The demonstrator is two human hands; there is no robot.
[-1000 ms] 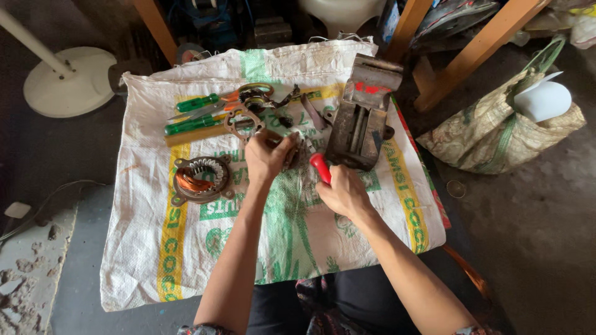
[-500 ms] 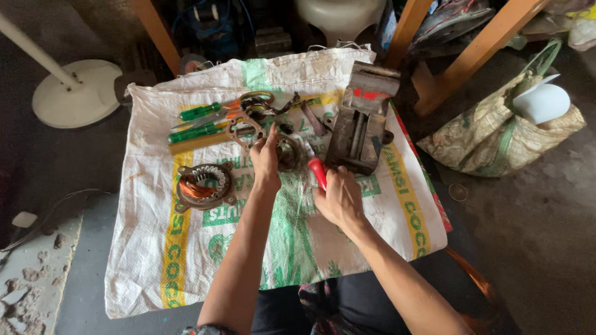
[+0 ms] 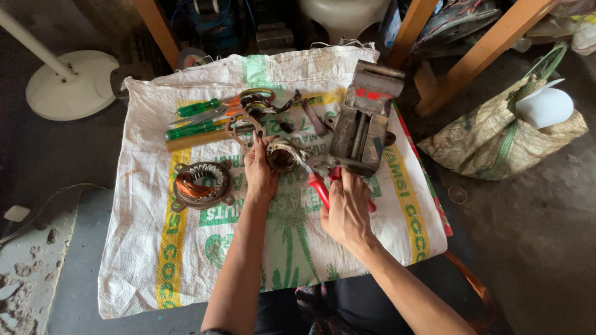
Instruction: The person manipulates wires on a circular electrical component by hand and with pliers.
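Underneath everything we have a white woven sack spread flat with green and yellow print, its far edge toward the wooden legs and its near edge at our lap. Toward the far right corner stands a grey metal bench vise, its long axis running from far edge to near edge. Near the left edge lies a round motor stator with orange copper windings, well apart from our hands. Along the far left, two green-handled screwdrivers lie side by side, long axes running left to right, with orange-handled scissors just beyond them. At the middle of the sack our left hand is closed around a small rusty round motor part, which sits just left of the vise. Our right hand grips red-handled pliers, handles pointing to the near edge and the nose angled up-left to touch that part. Both hands are about equally close to it, left touching directly. Open sack lies toward the near edge; the vise crowds the right.
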